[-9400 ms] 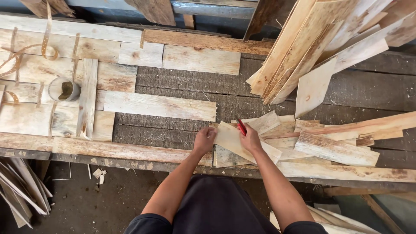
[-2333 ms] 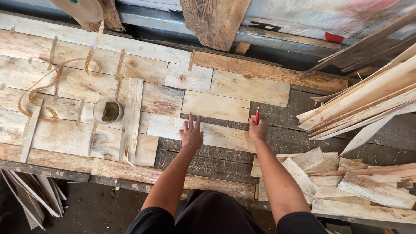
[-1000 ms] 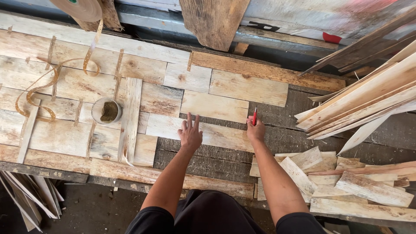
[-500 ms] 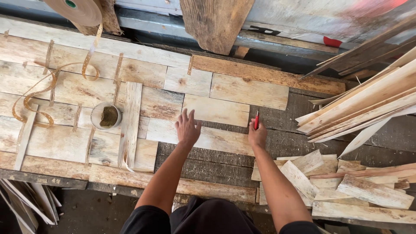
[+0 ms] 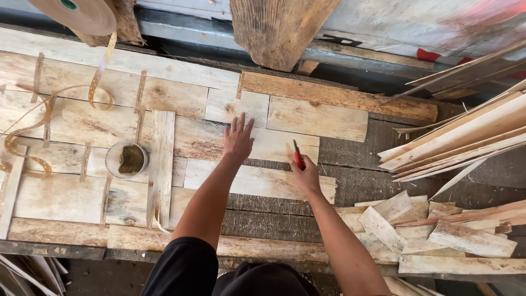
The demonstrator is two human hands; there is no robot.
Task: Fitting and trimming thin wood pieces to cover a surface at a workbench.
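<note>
Veneer sheet [image 5: 274,143] under both hands, pale and flat on the bench. Left hand [image 5: 238,140] pressed palm-down on it, fingers spread wide, arm stretched forward. Right hand [image 5: 306,174] closed around a red knife [image 5: 297,155], blade tip on the sheet's near edge. Left of the left hand, a round tub [image 5: 127,159] holding brownish glue. Right of the right hand, heaped wood offcuts [image 5: 438,230].

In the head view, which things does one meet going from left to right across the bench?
Tape strip → small cup → upright wood strip → left hand → right hand with red tool → scrap pile.
</note>
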